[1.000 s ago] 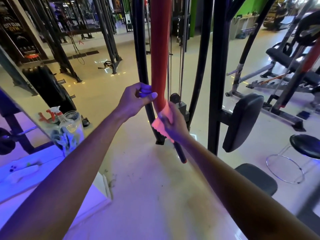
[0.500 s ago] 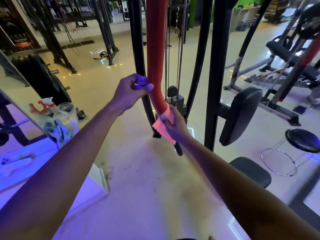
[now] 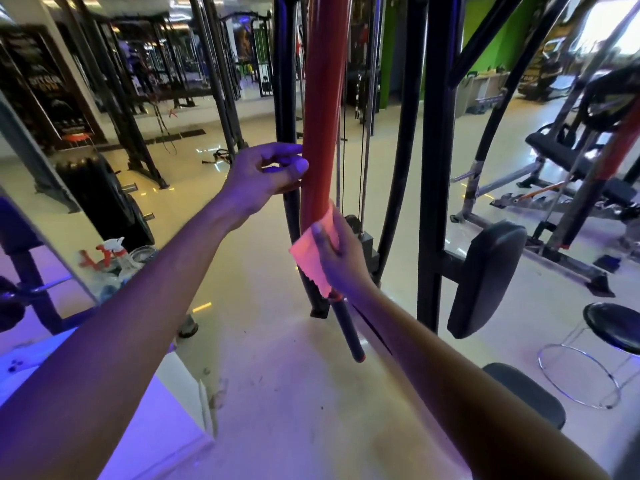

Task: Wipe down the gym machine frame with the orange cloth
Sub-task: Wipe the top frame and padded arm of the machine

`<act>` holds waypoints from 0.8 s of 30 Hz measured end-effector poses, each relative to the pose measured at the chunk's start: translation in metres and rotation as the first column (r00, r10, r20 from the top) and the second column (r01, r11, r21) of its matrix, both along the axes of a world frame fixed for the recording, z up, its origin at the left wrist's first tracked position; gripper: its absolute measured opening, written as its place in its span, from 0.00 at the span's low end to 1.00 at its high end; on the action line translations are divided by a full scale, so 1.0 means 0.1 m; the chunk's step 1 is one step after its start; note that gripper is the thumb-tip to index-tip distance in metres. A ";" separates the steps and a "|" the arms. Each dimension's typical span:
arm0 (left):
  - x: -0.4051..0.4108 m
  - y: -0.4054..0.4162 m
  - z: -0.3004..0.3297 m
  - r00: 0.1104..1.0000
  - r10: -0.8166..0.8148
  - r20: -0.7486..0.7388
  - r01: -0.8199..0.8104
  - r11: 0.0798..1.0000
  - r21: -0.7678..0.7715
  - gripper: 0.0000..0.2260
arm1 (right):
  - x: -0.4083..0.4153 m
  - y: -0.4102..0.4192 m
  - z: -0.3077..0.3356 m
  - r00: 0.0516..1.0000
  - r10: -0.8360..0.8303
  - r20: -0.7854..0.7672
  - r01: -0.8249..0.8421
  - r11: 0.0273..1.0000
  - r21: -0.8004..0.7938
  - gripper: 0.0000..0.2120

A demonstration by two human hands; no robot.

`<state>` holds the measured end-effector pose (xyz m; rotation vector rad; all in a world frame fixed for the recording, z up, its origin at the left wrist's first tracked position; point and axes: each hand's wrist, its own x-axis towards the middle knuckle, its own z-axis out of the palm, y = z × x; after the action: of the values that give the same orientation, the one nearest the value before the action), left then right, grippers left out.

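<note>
Both hands worked the red bar (image 3: 323, 116): the right hand (image 3: 341, 258) pressed the cloth (image 3: 310, 258) around its lower end, fingers curled on it; the left hand (image 3: 263, 174) pinched its left edge higher up. Open floor (image 3: 294, 393) lay below.

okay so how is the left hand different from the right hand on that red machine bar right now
The left hand sits higher on the red padded bar, bare, thumb and curled fingers around its left side. The right hand is lower, near the bar's bottom end, pressing the orange cloth against it. The left hand holds no cloth; the right hand does. Both touch the same bar.
</note>
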<state>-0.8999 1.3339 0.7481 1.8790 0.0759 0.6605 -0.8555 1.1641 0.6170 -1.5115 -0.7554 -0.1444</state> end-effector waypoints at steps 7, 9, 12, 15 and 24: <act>-0.04 0.08 0.43 0.996 -0.036 0.080 0.031 0.997 0.075 0.13 | 0.18 0.17 0.63 0.989 -0.110 0.102 0.107 0.994 0.038 0.25; -0.05 0.07 0.51 0.996 -0.030 0.087 0.022 0.996 0.090 0.13 | 0.08 0.17 0.41 0.993 -0.090 0.073 0.093 0.995 -0.041 0.23; -0.05 0.04 0.61 0.997 -0.011 0.073 0.000 0.988 0.155 0.15 | 0.14 0.22 0.63 0.993 -0.072 0.097 0.067 0.996 0.061 0.19; -0.04 0.04 0.70 0.998 -0.017 0.062 0.005 0.983 0.183 0.11 | 0.31 0.26 1.13 0.974 -0.104 0.200 0.071 0.984 0.166 0.20; 0.10 -0.05 1.27 0.983 -0.079 0.163 0.045 0.978 0.203 0.10 | 0.30 0.25 1.40 0.902 -0.223 0.370 0.190 0.974 0.124 0.37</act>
<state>-0.8899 1.3284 0.8752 1.9982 -0.1649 0.8068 -0.8257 1.1889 0.7572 -1.4966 -0.8823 -0.6408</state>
